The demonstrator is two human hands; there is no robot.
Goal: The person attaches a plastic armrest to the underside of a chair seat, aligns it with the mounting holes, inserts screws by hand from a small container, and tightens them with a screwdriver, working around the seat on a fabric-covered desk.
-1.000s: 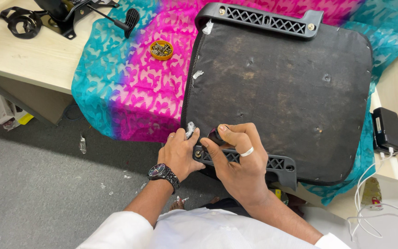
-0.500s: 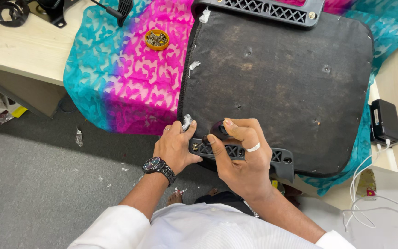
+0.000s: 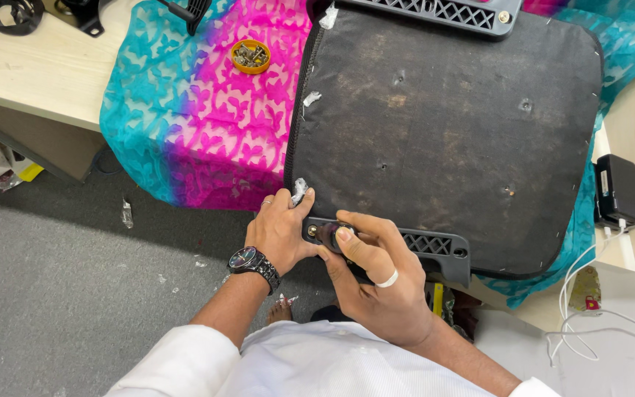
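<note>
A dark chair seat board [image 3: 442, 132] lies underside up on a pink and turquoise cloth [image 3: 200, 110]. A black plastic lattice bracket [image 3: 435, 246] sits along its near edge. My left hand [image 3: 281, 231], with a wristwatch, grips the bracket's left end at the seat's near-left corner. My right hand [image 3: 376, 283], wearing a white ring, pinches a small dark round tool [image 3: 327, 234] pressed onto the bracket beside the left hand. What lies under the tool is hidden. A second lattice bracket [image 3: 435, 11] sits on the far edge.
An orange lid holding several screws [image 3: 250, 56] rests on the cloth. The wooden desk [image 3: 31, 73] carries black parts [image 3: 16, 11] at the far left. A black power adapter [image 3: 617, 190] and white cables [image 3: 589, 323] lie at the right. Grey carpet [image 3: 75, 294] with scraps is below.
The view has shifted closer to the seat. Both hands stay at the near bracket's left end; my right thumb and fingers have turned slightly on the dark tool.
</note>
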